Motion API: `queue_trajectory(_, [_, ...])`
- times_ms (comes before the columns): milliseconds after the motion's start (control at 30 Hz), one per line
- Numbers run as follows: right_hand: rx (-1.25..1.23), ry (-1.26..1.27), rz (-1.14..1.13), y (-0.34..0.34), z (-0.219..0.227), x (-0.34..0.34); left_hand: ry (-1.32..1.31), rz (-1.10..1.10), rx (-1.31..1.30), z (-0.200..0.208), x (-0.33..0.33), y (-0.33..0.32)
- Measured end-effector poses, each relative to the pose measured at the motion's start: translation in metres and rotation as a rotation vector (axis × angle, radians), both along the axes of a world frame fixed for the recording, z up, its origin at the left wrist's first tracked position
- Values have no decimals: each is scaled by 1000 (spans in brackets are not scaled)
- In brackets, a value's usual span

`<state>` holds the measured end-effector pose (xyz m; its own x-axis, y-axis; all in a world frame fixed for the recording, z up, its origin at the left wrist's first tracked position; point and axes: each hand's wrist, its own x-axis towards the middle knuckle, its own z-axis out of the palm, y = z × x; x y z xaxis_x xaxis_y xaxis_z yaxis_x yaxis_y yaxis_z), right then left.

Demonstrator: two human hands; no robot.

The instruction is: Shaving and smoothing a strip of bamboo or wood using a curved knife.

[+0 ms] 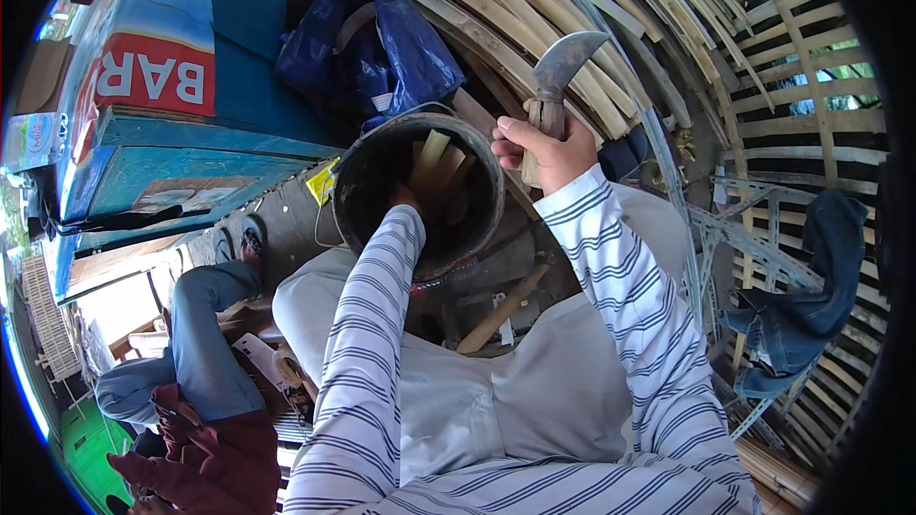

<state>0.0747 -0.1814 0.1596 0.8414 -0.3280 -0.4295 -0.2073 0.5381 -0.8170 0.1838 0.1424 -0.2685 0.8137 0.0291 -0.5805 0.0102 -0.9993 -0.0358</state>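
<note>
My right hand (561, 153) is closed around the wooden handle of a hooked knife (569, 59). Its broad curved blade points up, with the tip to the right, above a pile of bamboo strips. My left hand (405, 196) reaches down inside a dark round bucket (495, 202) between my knees. Deep shadow hides its fingers, so whether they grip anything is unclear. Pale split pieces of wood or bamboo (434, 164) stand in the bucket, just right of that hand.
Long bamboo strips (496, 0) lie stacked beyond the bucket. A blue plastic bag (410, 48) and a blue wooden cabinet (191, 172) stand at the left. Jeans (806, 286) hang on a metal frame at right. Another person (205, 420) sits at lower left.
</note>
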Motion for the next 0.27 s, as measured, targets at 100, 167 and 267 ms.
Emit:
queue_trajectory(100, [-111, 135, -99, -47, -35, -22, 264, -188, -61, 54, -49, -147])
queue_trajectory(167, [-48, 65, -39, -26, -21, -11, 77, 129, -254, 99, -24, -94])
queue_trajectory(267, [-138, 132, -11, -34, -19, -21, 134, 492, -527, 230, -27, -133])
